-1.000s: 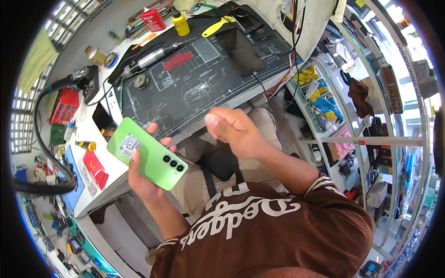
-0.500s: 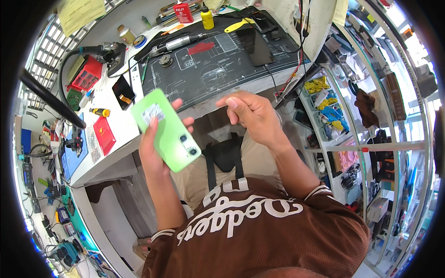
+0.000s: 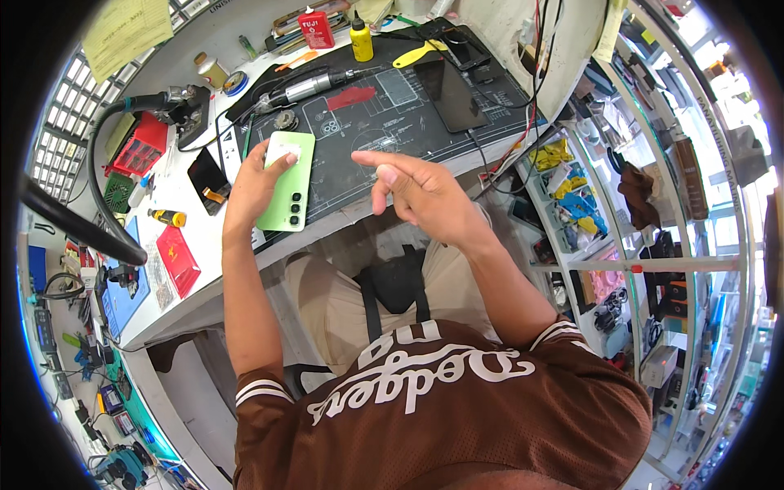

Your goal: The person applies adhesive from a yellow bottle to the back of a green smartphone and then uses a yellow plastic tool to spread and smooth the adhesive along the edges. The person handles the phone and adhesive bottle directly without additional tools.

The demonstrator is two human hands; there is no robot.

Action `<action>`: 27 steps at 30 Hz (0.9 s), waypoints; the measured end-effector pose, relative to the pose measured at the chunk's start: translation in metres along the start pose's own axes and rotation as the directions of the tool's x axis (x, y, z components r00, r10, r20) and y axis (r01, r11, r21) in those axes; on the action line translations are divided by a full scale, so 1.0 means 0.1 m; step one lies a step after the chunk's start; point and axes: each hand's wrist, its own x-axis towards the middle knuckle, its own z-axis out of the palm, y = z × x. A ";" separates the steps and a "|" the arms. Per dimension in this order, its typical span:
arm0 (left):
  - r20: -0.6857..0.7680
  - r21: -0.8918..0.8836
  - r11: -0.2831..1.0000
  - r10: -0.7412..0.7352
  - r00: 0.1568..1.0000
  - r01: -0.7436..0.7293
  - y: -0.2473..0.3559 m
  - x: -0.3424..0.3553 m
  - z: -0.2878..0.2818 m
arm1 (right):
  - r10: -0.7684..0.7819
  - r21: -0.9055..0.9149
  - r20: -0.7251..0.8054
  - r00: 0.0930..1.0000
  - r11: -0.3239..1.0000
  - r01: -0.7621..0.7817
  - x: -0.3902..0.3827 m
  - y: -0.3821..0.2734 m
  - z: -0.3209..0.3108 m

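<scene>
A light green smartphone is in my left hand, its back turned up. The thumb presses on a pale sticker near its far end, and dark camera lenses show at the near end. It is over the left front part of the dark work mat; whether it touches the mat I cannot tell. My right hand hangs apart from it, near the desk's front edge. Its index finger points left, while the thumb is loosely bent and the other fingers curl. Nothing shows in that hand.
A black phone with a cable lies at the mat's right. Behind are a rotary hand tool, a yellow bottle and a red bottle. A red box lies left. Glass shelves stand at the right.
My left hand has carried the green smartphone forward over the mat and turned it more upright in the picture. My right hand has shifted slightly left and nearer to me.
</scene>
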 end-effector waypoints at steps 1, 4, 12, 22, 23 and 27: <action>0.010 0.014 0.999 0.049 0.999 -0.049 0.00 0.03 -0.03 | 0.014 0.006 -0.011 1.000 1.000 -0.014 0.01 0.04 0.00; 0.006 0.189 0.979 0.078 0.997 -0.078 0.06 0.08 -0.10 | 0.023 0.010 -0.046 0.999 1.000 -0.022 0.08 0.15 0.03; -0.058 0.254 0.965 0.088 0.994 -0.071 -0.01 0.11 -0.12 | -0.078 -0.158 -0.112 0.991 0.986 0.060 0.27 0.37 0.06; -0.016 -0.279 0.950 0.139 0.990 -0.138 0.02 -0.07 -0.12 | -0.112 -0.336 -0.165 0.980 0.940 0.051 0.35 0.24 0.18; -0.040 -0.312 0.938 0.145 0.989 -0.151 0.04 -0.09 -0.11 | -0.125 -0.352 -0.163 0.979 0.934 0.061 0.36 0.20 0.18; -0.172 -0.605 0.762 0.159 0.972 -0.232 0.08 -0.19 0.09 | -0.321 -0.350 -0.101 0.942 0.898 0.268 0.41 0.14 0.29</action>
